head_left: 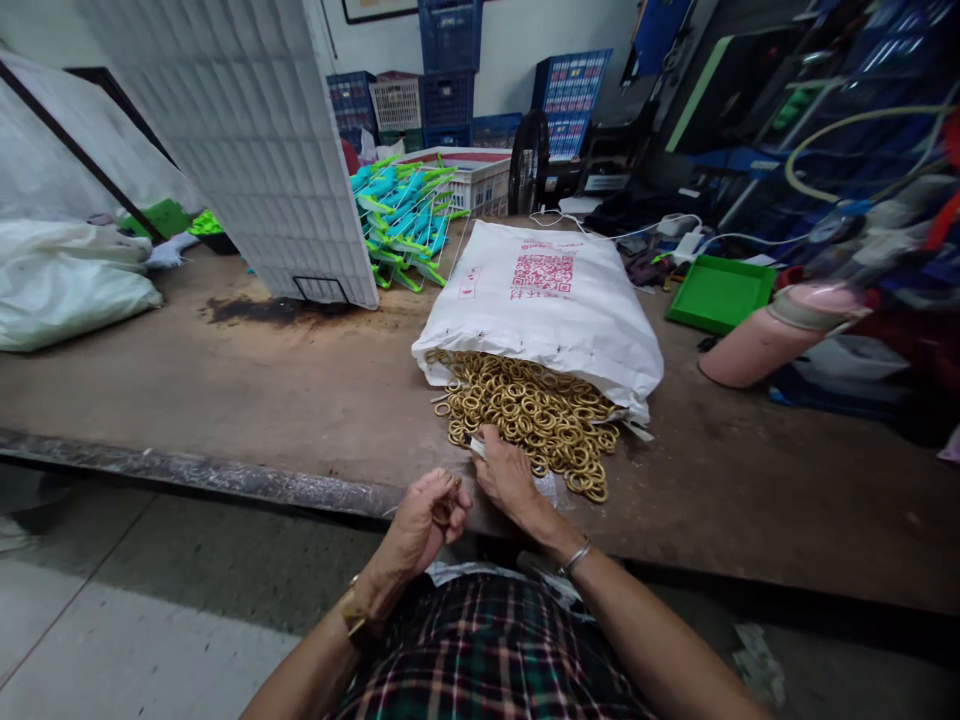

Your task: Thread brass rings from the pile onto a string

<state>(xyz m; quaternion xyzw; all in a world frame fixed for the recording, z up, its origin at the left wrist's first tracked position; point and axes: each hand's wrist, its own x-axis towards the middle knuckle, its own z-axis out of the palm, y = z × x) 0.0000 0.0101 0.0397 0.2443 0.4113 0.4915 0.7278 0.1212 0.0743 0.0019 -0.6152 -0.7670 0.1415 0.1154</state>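
Gold rings [536,415] spilled from white sack [551,300].
I had left hand [422,512] curled round ring [442,513], right hand [511,483] pinching white piece [477,448], hands apart.

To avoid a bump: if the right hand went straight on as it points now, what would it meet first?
Probably the left edge of the ring pile, just ahead of the right hand; depth is unclear.

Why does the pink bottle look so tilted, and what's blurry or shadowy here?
In the head view, the pink bottle leans outward, probably partly lens distortion; in the head view, the upper-right hose looks soft, while the gold-coloured rings look clearer; in the head view, shadow darkens the floor beside the table.
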